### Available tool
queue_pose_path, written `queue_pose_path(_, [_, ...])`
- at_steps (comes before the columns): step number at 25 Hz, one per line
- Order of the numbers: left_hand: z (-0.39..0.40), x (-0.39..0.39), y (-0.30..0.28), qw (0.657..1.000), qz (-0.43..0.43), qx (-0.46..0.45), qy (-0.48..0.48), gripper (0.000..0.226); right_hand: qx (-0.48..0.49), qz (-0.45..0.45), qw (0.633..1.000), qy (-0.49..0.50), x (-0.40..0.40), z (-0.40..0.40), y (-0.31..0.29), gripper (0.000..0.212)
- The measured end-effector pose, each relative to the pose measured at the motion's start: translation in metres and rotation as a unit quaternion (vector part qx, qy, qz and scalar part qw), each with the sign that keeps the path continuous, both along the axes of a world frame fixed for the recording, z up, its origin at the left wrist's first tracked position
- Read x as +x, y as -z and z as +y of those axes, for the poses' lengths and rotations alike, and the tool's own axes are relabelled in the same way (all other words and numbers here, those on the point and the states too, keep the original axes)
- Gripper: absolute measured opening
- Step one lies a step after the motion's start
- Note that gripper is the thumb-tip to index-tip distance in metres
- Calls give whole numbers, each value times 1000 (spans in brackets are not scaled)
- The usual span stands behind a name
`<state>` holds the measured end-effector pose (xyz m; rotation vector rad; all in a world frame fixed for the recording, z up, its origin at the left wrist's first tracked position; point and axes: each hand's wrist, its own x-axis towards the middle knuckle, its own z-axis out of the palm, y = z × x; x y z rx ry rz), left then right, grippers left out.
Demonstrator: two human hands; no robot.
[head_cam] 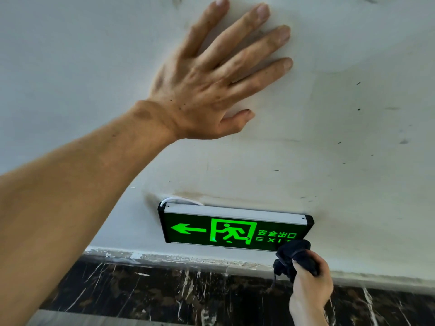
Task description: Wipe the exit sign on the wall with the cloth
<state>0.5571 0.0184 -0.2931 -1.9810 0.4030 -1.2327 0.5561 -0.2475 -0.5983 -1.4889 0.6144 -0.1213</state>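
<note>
Left hand (211, 74) flat on the white wall (353, 114), fingers spread wide, palm pressed to the plaster well above the sign. Gripping nothing at all, just bracing, most likely to steady the body while bent low. Forearm stretching in from the near left.

Down low, lit green exit sign (233, 229) fixed to the wall just above the dark marble skirting (164, 285). Arrow pointing left, running figure in the middle, lettering on the right. Silver top rail along the upper edge, a white cable (179, 200) looping out behind the left corner. Smudges and stains on the plaster around that top edge.

Right hand (310, 285) coming up from the near right, fingers curled and clamped on a bunched dark cloth (293, 254). Thumb lying across the wad, loose ends dangling on the left. Bunched like that, probably to give a firm pad to press with. Top of the cloth overlapping the sign's lower right corner, covering the tail end of the lettering. Touching the face or just in front of it? Can't tell from here.

Looks like the start of a pass from the right end. Whole green face to the left uncovered. Next up, by the look of it: a sweep leftward across the panel, light pressure, keeping clear of that cable at the top.
</note>
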Motion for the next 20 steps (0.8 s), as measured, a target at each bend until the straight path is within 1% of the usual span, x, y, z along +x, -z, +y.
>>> queue_pose_path(4, [-1,-1,-1,1000,6,1,-7,68,-66,-5,997,-25,-2,14,3,40])
queue_pose_path(7, [-1,-1,-1,1000,4,2,-10,68,-82,1,996,-43,-8,24,8,39])
queue_pose_path(10, [-1,-1,-1,1000,4,3,-9,68,-80,2,995,-68,-16,41,11,38])
queue_pose_path(13, [-1,-1,-1,1000,7,-1,-2,67,-62,9,995,-82,-25,60,13,42])
queue_pose_path(20, [-2,-3,0,999,25,-22,5,66,-49,29,990,-130,-48,99,15,31])
